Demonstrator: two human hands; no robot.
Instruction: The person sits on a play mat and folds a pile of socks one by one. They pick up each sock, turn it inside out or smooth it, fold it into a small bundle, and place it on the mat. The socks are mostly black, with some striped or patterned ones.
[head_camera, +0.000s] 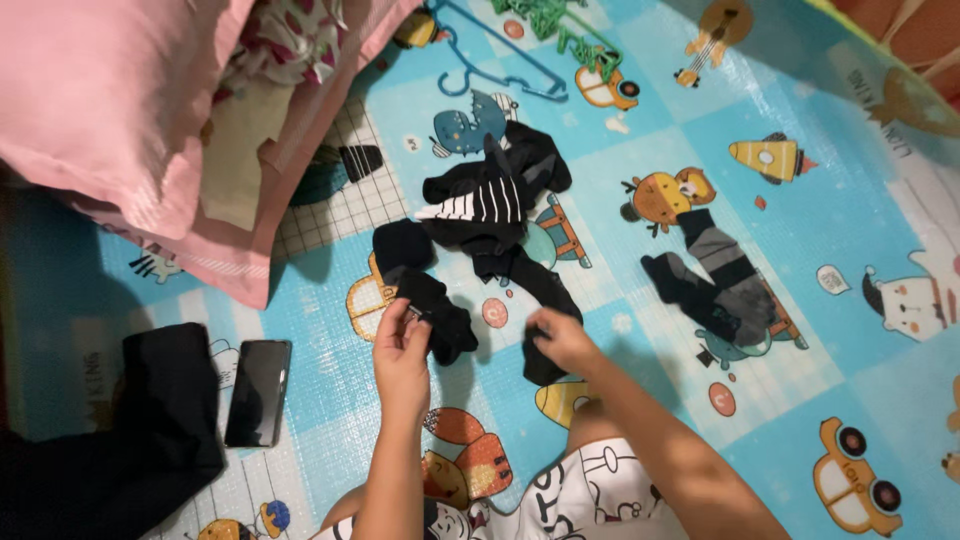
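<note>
Far left: dark folded garment (165, 400) on the play mat (850, 250), black phone (258, 392) just beside it, pink pillow (110, 100) above.

Left hand (402, 352): fingers pinched together on the edge of a black sock (440, 318), lifting one end; rest of it droops toward the mat. Soft, light, limp knit, judged no risk of breaking, not slippery. Best held at the cuff edge, as now.

Middle: heap of black socks (495, 205), one with white stripes, tangled, touching each other.

Right hand (562, 340): fingers curled shut on a second black sock (540, 365), which lies on the mat under the hand. Same limp feel likely; pinch at the opening.

Right: grey-and-black sock pair (715, 280), well apart from the heap. Blue hanger (500, 65) at top, untouched.
</note>
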